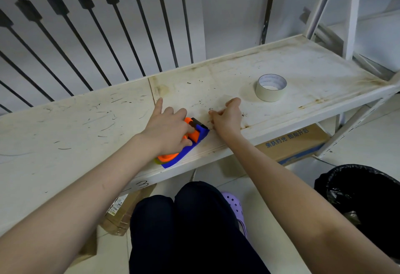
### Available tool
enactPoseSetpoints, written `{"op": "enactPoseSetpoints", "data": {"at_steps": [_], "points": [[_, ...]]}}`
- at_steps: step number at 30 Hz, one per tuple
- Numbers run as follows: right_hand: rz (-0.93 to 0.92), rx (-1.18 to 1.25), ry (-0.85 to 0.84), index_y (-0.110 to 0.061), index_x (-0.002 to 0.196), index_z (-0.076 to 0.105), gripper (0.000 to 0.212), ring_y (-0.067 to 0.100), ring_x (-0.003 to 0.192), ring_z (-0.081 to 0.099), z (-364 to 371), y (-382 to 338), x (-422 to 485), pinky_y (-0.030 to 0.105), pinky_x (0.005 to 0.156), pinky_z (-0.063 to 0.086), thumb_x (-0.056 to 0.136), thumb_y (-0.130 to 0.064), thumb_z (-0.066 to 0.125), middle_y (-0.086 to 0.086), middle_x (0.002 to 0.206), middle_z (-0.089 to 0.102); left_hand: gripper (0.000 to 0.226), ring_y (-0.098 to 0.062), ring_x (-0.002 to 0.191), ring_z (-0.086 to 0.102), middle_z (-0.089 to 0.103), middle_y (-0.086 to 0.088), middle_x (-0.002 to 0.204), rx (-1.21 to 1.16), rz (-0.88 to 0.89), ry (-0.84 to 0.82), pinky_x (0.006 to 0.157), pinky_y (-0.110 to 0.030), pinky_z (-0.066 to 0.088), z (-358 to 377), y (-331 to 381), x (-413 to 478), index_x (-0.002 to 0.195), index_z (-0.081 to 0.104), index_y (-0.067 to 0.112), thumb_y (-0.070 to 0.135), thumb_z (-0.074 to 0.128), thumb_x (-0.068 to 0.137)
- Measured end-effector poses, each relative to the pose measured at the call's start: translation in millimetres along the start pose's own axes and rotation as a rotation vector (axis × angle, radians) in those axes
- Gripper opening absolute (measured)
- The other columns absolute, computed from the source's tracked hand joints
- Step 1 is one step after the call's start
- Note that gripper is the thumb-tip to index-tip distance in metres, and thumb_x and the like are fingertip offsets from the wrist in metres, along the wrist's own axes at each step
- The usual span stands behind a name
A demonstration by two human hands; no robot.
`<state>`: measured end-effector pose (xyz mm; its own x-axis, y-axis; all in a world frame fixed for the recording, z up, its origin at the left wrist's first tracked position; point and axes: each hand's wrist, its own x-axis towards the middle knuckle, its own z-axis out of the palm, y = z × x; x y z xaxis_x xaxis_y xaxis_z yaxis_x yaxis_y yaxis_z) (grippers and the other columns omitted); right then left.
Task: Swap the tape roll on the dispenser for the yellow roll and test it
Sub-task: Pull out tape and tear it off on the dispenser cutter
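A cardboard box [292, 143] is sitting under the stained shelf [216, 83]; a black-lined bin [363, 204] is standing right, railing bars [86, 35] behind.

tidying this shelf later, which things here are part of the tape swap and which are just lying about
Part of the job:
- blue and orange plastic tape dispenser, under the left hand
- pale cream tape roll, standing alone on the shelf
- right hand, at the dispenser's front end

Just lying about:
- brown cardboard box under the shelf
- black-lined bin

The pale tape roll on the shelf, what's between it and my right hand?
Nothing. In the head view, only bare, stained shelf separates the pale tape roll from the right hand.
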<state>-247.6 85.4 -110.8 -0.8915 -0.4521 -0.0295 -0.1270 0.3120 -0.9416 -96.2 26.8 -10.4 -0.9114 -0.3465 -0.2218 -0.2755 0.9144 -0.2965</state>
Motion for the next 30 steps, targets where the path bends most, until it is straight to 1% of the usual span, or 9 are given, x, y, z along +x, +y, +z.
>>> {"op": "enactPoseSetpoints", "data": {"at_steps": [4, 9, 13, 17, 20, 23, 25, 27, 30], "points": [[-0.008, 0.013, 0.009, -0.016, 0.099, 0.030, 0.036, 0.022, 0.077, 0.055, -2.2, -1.3, -2.6, 0.027, 0.058, 0.043, 0.085, -0.015, 0.063, 0.008, 0.084, 0.055, 0.035, -0.032, 0.115, 0.044, 0.045, -0.002, 0.115, -0.037, 0.013, -0.005, 0.113, -0.063, -0.002, 0.1, -0.3, -3.6, 0.125, 0.052, 0.045, 0.050, 0.042, 0.091], [0.053, 0.165, 0.034, -0.013, 0.111, 0.031, 0.035, 0.022, 0.065, 0.058, -9.8, -11.9, -9.3, 0.035, 0.059, 0.054, 0.089, -0.011, 0.057, 0.000, 0.072, 0.049, 0.045, -0.030, 0.114, 0.047, 0.044, -0.002, 0.118, -0.114, -0.031, 0.021, 0.114, -0.062, 0.000, 3.7, -1.9, -4.3, 0.130, 0.046, 0.039, 0.052, 0.050, 0.086], [0.034, 0.225, 0.077, -0.013, 0.115, 0.029, 0.034, 0.017, 0.065, 0.052, -11.1, -15.9, -14.5, 0.034, 0.058, 0.053, 0.089, -0.009, 0.051, -0.001, 0.073, 0.046, 0.066, -0.029, 0.108, 0.052, 0.046, -0.006, 0.118, -0.199, -0.148, 0.071, 0.112, -0.053, 0.021, 5.6, 2.2, 0.0, 0.129, 0.044, 0.020, 0.048, 0.061, 0.072], [0.092, 0.152, 0.023, -0.013, 0.110, 0.028, 0.031, 0.019, 0.065, 0.052, -11.4, -12.7, -14.6, 0.032, 0.055, 0.049, 0.088, -0.006, 0.048, 0.003, 0.075, 0.047, 0.049, -0.028, 0.099, 0.050, 0.043, -0.004, 0.094, -0.248, -0.220, -0.048, 0.095, -0.044, 0.034, -0.8, 6.0, 7.9, 0.104, 0.050, 0.014, 0.040, 0.064, 0.066], [0.092, 0.033, -0.016, -0.016, 0.102, 0.025, 0.029, 0.020, 0.065, 0.053, -11.6, -11.0, -13.7, 0.026, 0.049, 0.041, 0.087, -0.006, 0.049, 0.008, 0.083, 0.052, 0.053, -0.025, 0.091, 0.051, 0.046, 0.000, 0.086, -0.259, -0.235, -0.204, 0.101, -0.051, 0.029, -10.3, 7.2, 22.0, 0.092, 0.051, 0.017, 0.059, 0.066, 0.065], [0.080, -0.020, -0.031, -0.013, 0.099, 0.025, 0.027, 0.018, 0.061, 0.049, -13.8, -13.1, -14.4, 0.024, 0.046, 0.034, 0.087, -0.006, 0.049, 0.007, 0.079, 0.049, 0.057, -0.023, 0.084, 0.053, 0.049, 0.003, 0.069, -0.292, -0.239, -0.239, 0.102, -0.056, 0.026, -17.6, 18.1, 41.3, 0.068, 0.046, 0.018, 0.073, 0.058, 0.065], [0.076, -0.025, -0.043, -0.012, 0.099, 0.027, 0.026, 0.018, 0.061, 0.049, -16.4, -14.3, -16.1, 0.022, 0.045, 0.032, 0.088, -0.009, 0.050, 0.007, 0.081, 0.051, 0.049, -0.023, 0.083, 0.052, 0.047, 0.003, 0.065, -0.332, -0.245, -0.252, 0.098, -0.051, 0.032, -18.1, 27.0, 51.5, 0.064, 0.042, 0.018, 0.063, 0.063, 0.068], [0.107, 0.035, -0.035, -0.012, 0.101, 0.030, 0.024, 0.020, 0.064, 0.057, -20.2, -14.5, -16.4, 0.023, 0.046, 0.038, 0.090, -0.016, 0.051, 0.011, 0.089, 0.057, 0.039, -0.023, 0.080, 0.053, 0.047, 0.001, 0.066, -0.385, -0.281, -0.227, 0.084, -0.040, 0.041, -16.0, 29.1, 56.8, 0.067, 0.045, 0.018, 0.049, 0.069, 0.066], [0.199, 0.210, -0.016, -0.010, 0.102, 0.039, 0.016, 0.016, 0.053, 0.066, -27.4, -14.9, -12.9, 0.024, 0.047, 0.046, 0.092, -0.020, 0.047, 0.012, 0.085, 0.066, 0.041, -0.020, 0.070, 0.050, 0.049, 0.001, 0.065, -0.437, -0.319, -0.162, 0.068, -0.033, 0.038, -14.7, 22.8, 56.5, 0.065, 0.043, 0.017, 0.044, 0.073, 0.061]]}}
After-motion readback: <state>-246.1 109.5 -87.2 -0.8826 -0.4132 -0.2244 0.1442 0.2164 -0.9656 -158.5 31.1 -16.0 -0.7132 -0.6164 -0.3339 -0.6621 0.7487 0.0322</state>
